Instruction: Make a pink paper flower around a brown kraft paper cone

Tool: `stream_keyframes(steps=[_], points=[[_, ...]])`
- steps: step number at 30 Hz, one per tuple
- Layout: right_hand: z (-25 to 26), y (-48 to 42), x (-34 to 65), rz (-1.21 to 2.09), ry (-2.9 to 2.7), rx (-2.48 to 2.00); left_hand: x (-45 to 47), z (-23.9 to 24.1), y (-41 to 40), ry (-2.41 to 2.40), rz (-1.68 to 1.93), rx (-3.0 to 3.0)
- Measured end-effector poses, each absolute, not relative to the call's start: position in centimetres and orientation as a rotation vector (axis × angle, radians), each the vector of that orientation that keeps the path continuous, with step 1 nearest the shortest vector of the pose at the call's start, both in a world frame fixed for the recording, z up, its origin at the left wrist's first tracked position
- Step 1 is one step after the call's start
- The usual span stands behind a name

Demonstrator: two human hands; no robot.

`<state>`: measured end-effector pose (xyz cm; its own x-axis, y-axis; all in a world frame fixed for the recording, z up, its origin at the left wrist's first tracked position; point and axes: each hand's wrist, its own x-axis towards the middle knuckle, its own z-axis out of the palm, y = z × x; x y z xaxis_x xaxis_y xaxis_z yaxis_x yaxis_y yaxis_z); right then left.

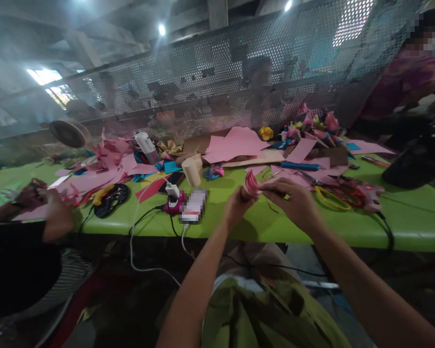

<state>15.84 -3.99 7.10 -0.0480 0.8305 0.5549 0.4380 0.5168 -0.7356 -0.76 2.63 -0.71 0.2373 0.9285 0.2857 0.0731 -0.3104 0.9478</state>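
We see the pink paper roll (pixel 251 183) held above the near edge of the green worktop (pixel 413 217), where bare room lies around it. The left hand (pixel 237 205) is clenched around its base; the right hand (pixel 293 200) pinches its outer strip. Yellow scissors (pixel 328 199) lie just beside.

A long tabletop (pixel 413 217) covered in bright green runs across the room, and behind it stands a grey perforated metal screen (pixel 210 72) that slopes up toward the right. Above the screen, bare concrete beams (pixel 217 12) cross a dim ceiling lit by two small round lamps (pixel 162 29), while daylight comes through a window (pixel 49 79) at the upper left and a bright patch shows through the screen at the upper right. The floor (pixel 130 299) under the tabletop lies in deep shadow.
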Motion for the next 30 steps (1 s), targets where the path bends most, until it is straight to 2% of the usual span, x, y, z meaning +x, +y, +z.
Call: stream_keyframes(steps=[6,22,30], points=[[6.7,-3.0,15.4,0.416,-1.826,-1.149,-1.1,0.2,1.7,1.271,1.101,1.899],[5.0,-2.5,14.4,0.358,-1.577,-1.196,-0.8,0.1,1.7,1.052,1.02,1.935],[5.8,-2.6,15.5,0.518,-1.691,-1.182,-0.8,-0.1,1.7,1.06,1.042,1.929]])
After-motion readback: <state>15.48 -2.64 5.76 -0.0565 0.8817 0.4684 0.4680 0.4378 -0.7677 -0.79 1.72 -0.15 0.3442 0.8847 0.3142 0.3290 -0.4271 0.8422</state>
